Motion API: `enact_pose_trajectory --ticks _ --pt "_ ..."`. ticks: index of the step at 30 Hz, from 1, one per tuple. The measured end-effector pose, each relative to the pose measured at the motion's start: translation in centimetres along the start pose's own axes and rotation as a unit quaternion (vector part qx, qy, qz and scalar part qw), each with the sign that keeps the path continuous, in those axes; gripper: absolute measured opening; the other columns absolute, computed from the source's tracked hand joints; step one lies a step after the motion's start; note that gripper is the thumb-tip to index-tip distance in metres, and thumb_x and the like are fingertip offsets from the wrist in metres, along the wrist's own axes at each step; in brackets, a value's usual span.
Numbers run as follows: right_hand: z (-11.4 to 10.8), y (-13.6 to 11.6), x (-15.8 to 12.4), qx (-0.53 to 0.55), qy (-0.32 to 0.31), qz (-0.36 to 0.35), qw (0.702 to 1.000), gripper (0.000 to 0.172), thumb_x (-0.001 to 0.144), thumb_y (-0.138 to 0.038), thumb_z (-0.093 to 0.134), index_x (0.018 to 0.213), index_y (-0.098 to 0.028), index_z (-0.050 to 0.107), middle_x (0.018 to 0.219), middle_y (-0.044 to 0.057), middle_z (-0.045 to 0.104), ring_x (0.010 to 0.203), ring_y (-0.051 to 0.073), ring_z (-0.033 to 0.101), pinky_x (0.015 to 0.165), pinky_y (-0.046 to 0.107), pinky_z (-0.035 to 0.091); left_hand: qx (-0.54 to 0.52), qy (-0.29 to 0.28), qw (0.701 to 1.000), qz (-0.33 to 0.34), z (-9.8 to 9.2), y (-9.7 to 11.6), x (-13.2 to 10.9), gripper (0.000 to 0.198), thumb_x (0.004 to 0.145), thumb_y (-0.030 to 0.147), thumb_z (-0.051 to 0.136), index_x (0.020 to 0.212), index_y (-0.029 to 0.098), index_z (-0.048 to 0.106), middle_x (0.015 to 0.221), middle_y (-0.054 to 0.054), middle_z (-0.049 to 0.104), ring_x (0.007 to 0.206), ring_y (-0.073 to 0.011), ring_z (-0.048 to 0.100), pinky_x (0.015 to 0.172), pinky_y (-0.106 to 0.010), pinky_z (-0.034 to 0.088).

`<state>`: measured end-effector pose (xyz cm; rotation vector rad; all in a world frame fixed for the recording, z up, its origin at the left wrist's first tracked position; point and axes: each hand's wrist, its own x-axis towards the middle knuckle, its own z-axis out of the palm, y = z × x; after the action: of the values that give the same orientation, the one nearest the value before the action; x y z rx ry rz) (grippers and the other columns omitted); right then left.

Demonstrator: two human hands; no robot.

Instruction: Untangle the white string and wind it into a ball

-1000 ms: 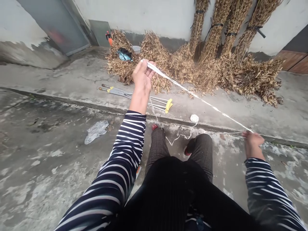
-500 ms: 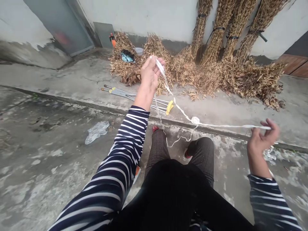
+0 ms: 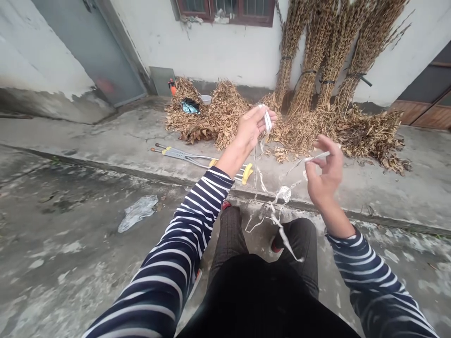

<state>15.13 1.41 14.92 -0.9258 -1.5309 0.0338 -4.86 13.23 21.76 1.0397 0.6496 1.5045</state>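
Observation:
My left hand (image 3: 251, 126) is raised in front of me, closed on a loop of white ribbon-like string (image 3: 268, 122) that passes over its fingers. To its right, my right hand (image 3: 324, 177) pinches another stretch of the same string between thumb and fingers. Between and below the hands hangs a small round white coil (image 3: 283, 193), apparently made of the string. Slack strands trail under it, and one thicker loose end (image 3: 289, 243) dangles over my right knee.
Crutches (image 3: 190, 157) with yellow grips lie on the raised concrete ledge. Behind them are heaps of dry stalks and leaves (image 3: 229, 108), and tied bundles (image 3: 327, 70) lean against the wall. A crumpled plastic sheet (image 3: 138, 213) lies on the ground at left.
My right hand has moved left and up, towards the left hand. My left hand has shifted right and a little down. The string between them has gone from taut to slack.

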Motion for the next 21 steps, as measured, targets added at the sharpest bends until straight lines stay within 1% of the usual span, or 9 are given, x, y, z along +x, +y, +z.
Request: enact_pose_trajectory --ticks 3,6,7,9,12,14,17,19,21 --pt "-0.2 -1.2 -3.6 -0.012 -0.120 0.061 0.991 0.041 0.090 -0.016 0.051 0.127 -0.025 0.066 0.119 0.009 0.074 0.098 0.024 0.073 0.075 0.036 0.061 -0.001 -0.019 1.000 -0.008 0.2 0.0 0.0 0.015 0.099 0.029 0.065 0.106 0.018 0.073 0.099 -0.007 0.080 0.106 -0.0163 0.076 0.098 -0.030 0.059" --pt "-0.7 -1.6 -9.4 -0.072 -0.338 0.163 0.924 0.032 0.088 -0.016 0.053 0.111 -0.022 0.075 0.107 0.008 0.080 0.060 0.017 0.067 0.062 0.032 0.056 0.004 -0.036 0.999 -0.018 0.5 0.2 -0.4 0.016 0.099 0.030 0.065 0.105 0.018 0.073 0.102 -0.007 0.080 0.108 -0.0167 0.075 0.099 -0.031 0.058" --pt "-1.1 -1.8 -11.0 -0.101 -0.396 0.179 0.895 0.032 0.087 -0.015 0.053 0.109 -0.022 0.076 0.108 0.008 0.080 0.058 0.016 0.067 0.064 0.033 0.056 0.002 -0.041 0.999 -0.019 0.7 0.4 -0.5 0.016 0.099 0.030 0.065 0.105 0.017 0.073 0.103 -0.007 0.080 0.109 -0.0169 0.075 0.100 -0.031 0.058" --pt "-1.9 -2.2 -13.3 -0.112 -0.516 0.195 0.826 0.030 0.084 -0.013 0.058 0.103 -0.024 0.079 0.089 0.005 0.081 0.063 0.020 0.071 0.068 0.033 0.056 -0.003 -0.050 0.999 -0.018 1.1 0.6 -0.6 0.015 0.099 0.029 0.065 0.104 0.017 0.072 0.105 -0.007 0.080 0.110 -0.0173 0.075 0.102 -0.032 0.057" --pt "-2.9 -2.6 -13.9 -0.014 -0.595 0.212 0.775 0.022 0.079 -0.017 0.070 0.094 -0.027 0.082 0.072 0.002 0.076 0.068 0.023 0.074 0.068 0.033 0.056 -0.008 -0.061 0.998 -0.017 1.8 0.8 -0.7 0.016 0.099 0.029 0.066 0.107 0.017 0.072 0.106 -0.007 0.080 0.113 -0.0183 0.075 0.103 -0.032 0.058" --pt "-3.0 -2.1 -12.6 0.037 -0.589 0.225 0.776 0.017 0.081 -0.027 0.073 0.096 -0.027 0.082 0.078 0.002 0.077 0.070 0.023 0.074 0.068 0.034 0.058 -0.006 -0.071 0.997 -0.022 2.5 1.0 -0.9 0.017 0.099 0.029 0.066 0.109 0.016 0.071 0.107 -0.007 0.080 0.115 -0.0188 0.074 0.102 -0.032 0.059" --pt "-2.6 -0.2 -8.6 0.059 -0.523 0.252 0.812 0.026 0.092 -0.040 0.064 0.106 -0.024 0.079 0.094 0.006 0.078 0.084 0.023 0.075 0.078 0.039 0.062 -0.006 -0.094 0.995 -0.032 3.4 1.4 -1.7 0.016 0.100 0.028 0.064 0.108 0.015 0.071 0.106 -0.006 0.080 0.117 -0.0190 0.074 0.102 -0.031 0.059" --pt "-1.9 1.2 -5.0 0.097 -0.339 0.304 0.885 0.025 0.090 -0.045 0.070 0.103 -0.025 0.077 0.103 0.007 0.077 0.095 0.023 0.073 0.087 0.043 0.062 -0.007 -0.111 0.993 -0.041 4.0 1.7 -2.5 0.016 0.101 0.027 0.063 0.107 0.015 0.071 0.106 -0.005 0.080 0.118 -0.0190 0.073 0.102 -0.031 0.059" --pt "-1.1 1.9 -1.3 0.137 -0.205 0.286 0.926 0.029 0.085 -0.046 0.079 0.108 -0.030 0.074 0.119 0.005 0.074 0.110 0.021 0.069 0.095 0.042 0.060 -0.005 -0.122 0.991 -0.057 4.7 1.8 -3.2 0.015 0.100 0.027 0.064 0.108 0.015 0.071 0.106 -0.005 0.080 0.118 -0.0190 0.073 0.102 -0.030 0.059"
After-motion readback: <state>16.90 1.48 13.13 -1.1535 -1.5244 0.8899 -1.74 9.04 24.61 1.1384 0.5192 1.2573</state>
